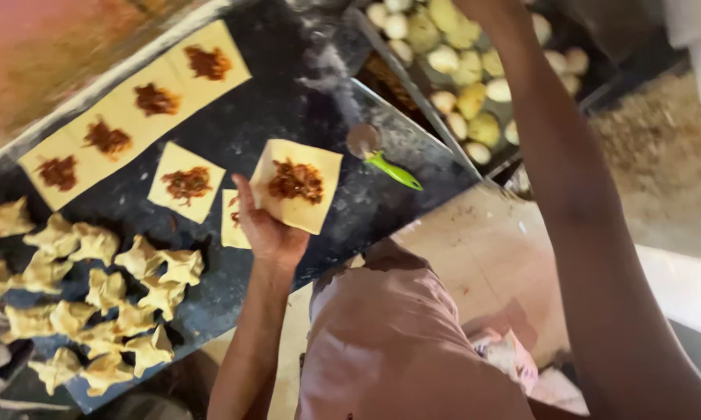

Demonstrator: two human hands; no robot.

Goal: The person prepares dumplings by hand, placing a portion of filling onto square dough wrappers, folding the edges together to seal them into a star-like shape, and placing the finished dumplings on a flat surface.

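Head view: left hand (269, 225) fingers cradle filled dough square (296, 185) above dark desk (288, 93); right hand out of frame, state unknowable. Folding step; next needs pinching corners.

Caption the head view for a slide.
Left hand lifts a filled dough square above a dark worktop, folded dumplings alongside.

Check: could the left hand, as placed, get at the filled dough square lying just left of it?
Probably yes. The left hand holds one filled square, but the dough square lies close by on the dark worktop, nothing between them.
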